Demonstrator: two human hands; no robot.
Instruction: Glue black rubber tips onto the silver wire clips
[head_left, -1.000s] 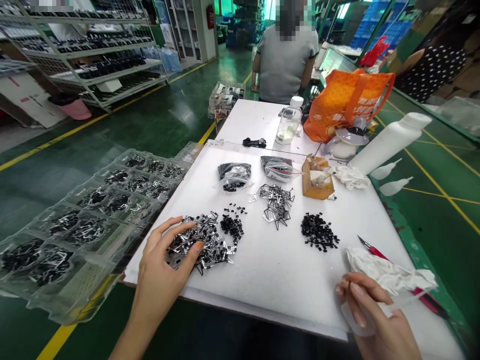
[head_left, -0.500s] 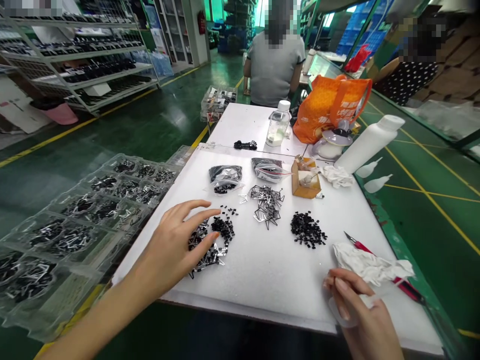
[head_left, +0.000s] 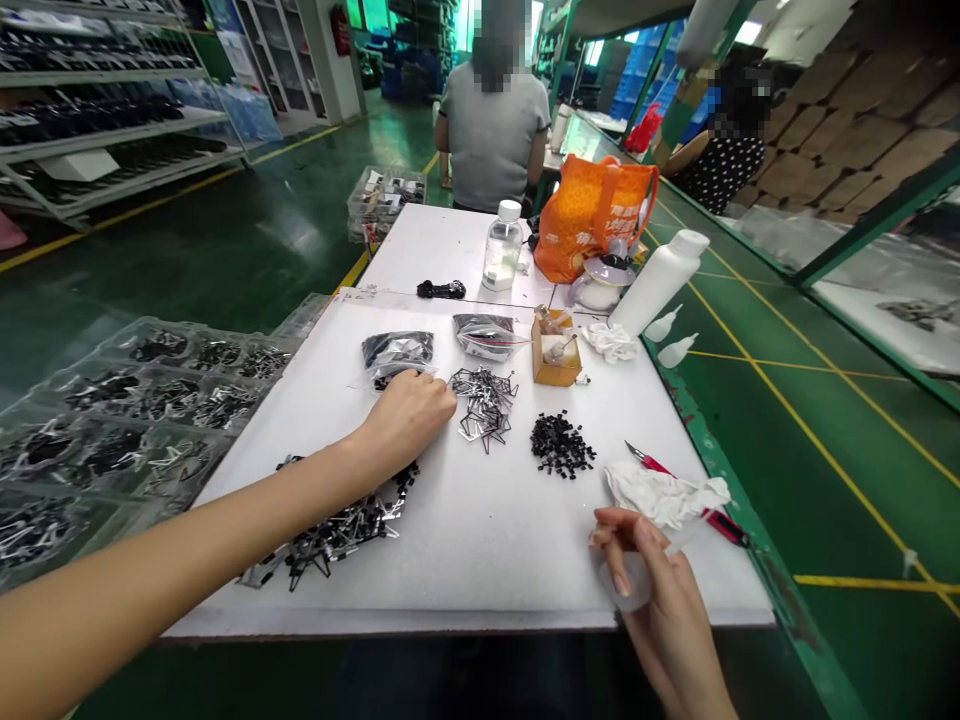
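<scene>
My left hand (head_left: 412,415) reaches over the white tabletop with its fingers curled down and closed. It sits between a plastic bag of black parts (head_left: 397,350) and a loose heap of thin bent wire pieces (head_left: 486,405); whatever its fingertips hold is hidden. Under my left forearm spreads a bigger heap of black and silver wire pieces (head_left: 345,530), partly covered. My right hand (head_left: 664,590) is curled around a small translucent squeeze bottle (head_left: 628,582) near the front edge. Left of and beyond that hand lies a pile of tiny black pieces (head_left: 561,445).
A red craft knife (head_left: 724,525) lies partly under a crumpled white cloth (head_left: 660,495). Behind stand a small yellow box (head_left: 555,362), a white bottle (head_left: 660,285), a clear bottle (head_left: 502,250) and an orange bag (head_left: 589,220). Compartment trays (head_left: 150,400) flank the table's left side.
My left hand has moved forward from above the left heap to beside the wire pieces, and its spread fingers have closed. My right hand keeps its hold. The view has turned right.
</scene>
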